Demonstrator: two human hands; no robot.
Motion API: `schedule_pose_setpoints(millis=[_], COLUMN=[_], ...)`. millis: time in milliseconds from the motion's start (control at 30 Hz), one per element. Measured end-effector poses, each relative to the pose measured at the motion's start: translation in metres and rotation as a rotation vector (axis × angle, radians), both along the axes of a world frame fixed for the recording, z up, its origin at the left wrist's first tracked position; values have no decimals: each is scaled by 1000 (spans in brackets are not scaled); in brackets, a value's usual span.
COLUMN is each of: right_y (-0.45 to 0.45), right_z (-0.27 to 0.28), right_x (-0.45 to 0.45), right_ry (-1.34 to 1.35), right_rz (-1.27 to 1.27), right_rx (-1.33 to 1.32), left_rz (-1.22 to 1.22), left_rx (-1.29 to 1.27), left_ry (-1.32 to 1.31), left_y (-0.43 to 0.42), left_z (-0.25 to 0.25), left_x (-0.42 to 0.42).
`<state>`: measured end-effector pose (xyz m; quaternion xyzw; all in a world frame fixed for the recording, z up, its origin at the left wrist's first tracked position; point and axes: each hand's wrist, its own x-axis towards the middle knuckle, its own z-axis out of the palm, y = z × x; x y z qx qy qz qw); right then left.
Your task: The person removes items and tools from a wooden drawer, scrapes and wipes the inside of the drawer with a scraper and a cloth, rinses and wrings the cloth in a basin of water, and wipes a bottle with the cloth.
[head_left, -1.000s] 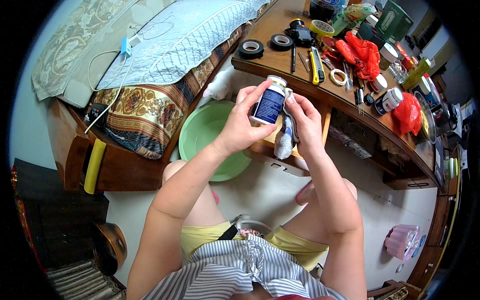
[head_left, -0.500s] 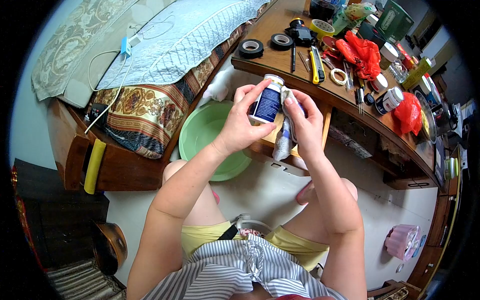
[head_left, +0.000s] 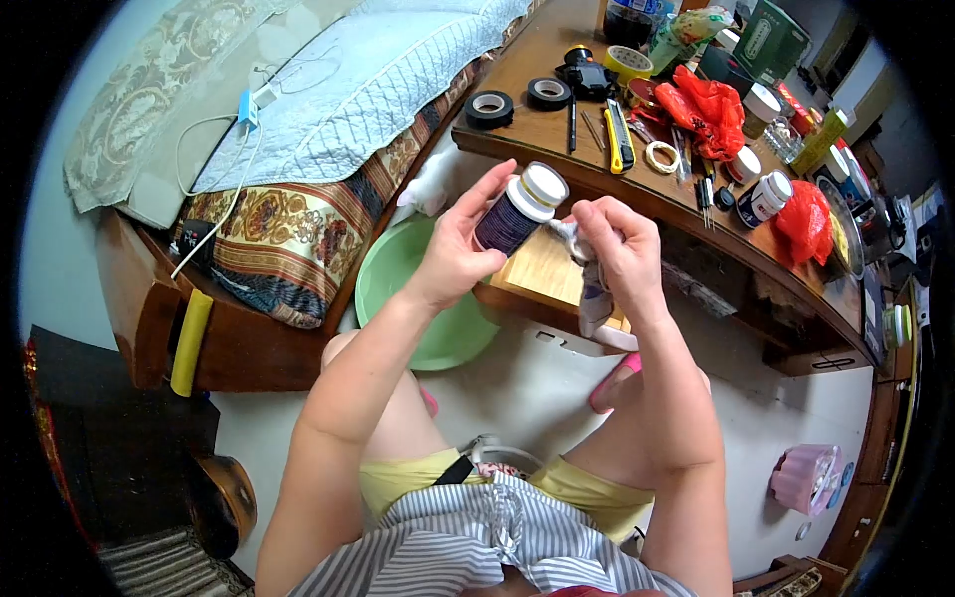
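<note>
My left hand grips a dark blue pill bottle with a white lid, tilted so that the lid points up and to the right. Just right of the bottle, my right hand is closed on a greyish-white cloth, which hangs down below the fingers. A small gap separates the cloth from the bottle. Beneath both hands is a pulled-out drawer with a light wooden board on it. The green basin stands on the floor beyond my left forearm.
The wooden desk carries black tape rolls, a yellow utility knife, red plastic bags and another pill bottle. A bed stands at the left, a pink bin on the floor at right.
My left hand has turned the bottle so its lid tips toward the right. My right hand has drawn the cloth away from the bottle, rightward and slightly down.
</note>
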<state>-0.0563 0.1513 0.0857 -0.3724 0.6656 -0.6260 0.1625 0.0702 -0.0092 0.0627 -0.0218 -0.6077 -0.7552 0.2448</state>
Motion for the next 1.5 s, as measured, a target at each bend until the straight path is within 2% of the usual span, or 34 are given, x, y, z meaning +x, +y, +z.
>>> schedule_pose_setpoints(millis=[33, 133, 167, 267, 300, 400, 467, 533, 633, 733, 767, 800, 867, 933, 1000, 1067, 1100, 1233, 1333, 1367, 1500], right_y=[1, 1, 2, 7, 8, 6, 4, 7, 16, 21, 29, 30, 29, 21, 17, 16, 12, 12, 17, 21, 26], right_z=[7, 5, 9, 21, 25, 22, 17, 20, 26, 27, 37, 33, 29, 18, 15, 16, 5, 18, 16, 27, 26], right_x=[6, 14, 16, 20, 23, 29, 28, 25, 16, 6, 8, 7, 12, 21, 23, 18, 14, 22, 24, 26, 23], right_ry=[66, 214, 247, 390, 497, 648, 697, 658, 911, 887, 726, 720, 808, 618, 379, 81, 118, 247, 697, 668, 806], right_rz=[-7, -44, -78, -152, -211, -300, -224, -151, 18, 156, 275, 339, 350, 161, 78, 98, 126, 127, 64, 158, 222], right_rx=[-23, 62, 85, 129, 165, 200, 139, 115, 137, 73, 260, 250, 306, 142, 212, 504, 538, 528, 299, 432, 430], left_rz=[13, 182, 253, 313, 338, 548, 672, 623, 78, -192, -199, -112, 42, 225, 398, 462, 493, 562, 297, 257, 64], left_rx=[-73, -624, -632, -1069, -1131, -1115, -1123, -1096, -726, -330, -357, -580, -759, -820, -1063, -1184, -1245, -1147, -1041, -962, -827], left_ry=[-3, 23, 86, 211, 231, 215, 226, 160, -145, -247, -245, -198, -229, -114, -56, 45, 98, 51, -6, -21, -153], left_y=[3, 3, 10, 4, 6, 21, 20, 21, 16, 7, 4, -2, -3, 1, 4, 6, 7, 12, 5, 4, -4], left_z=[-2, 1, 4, 8, 5, -8, -17, -13, 1, -2, -1, 2, -2, -7, -8, -12, -14, -3, 2, -2, -2], left_x=[-2, 0, 0, 0, -1, -5, -10, -7, 3, 6, 6, 8, 9, 5, 6, 2, 1, 1, 1, 2, 6])
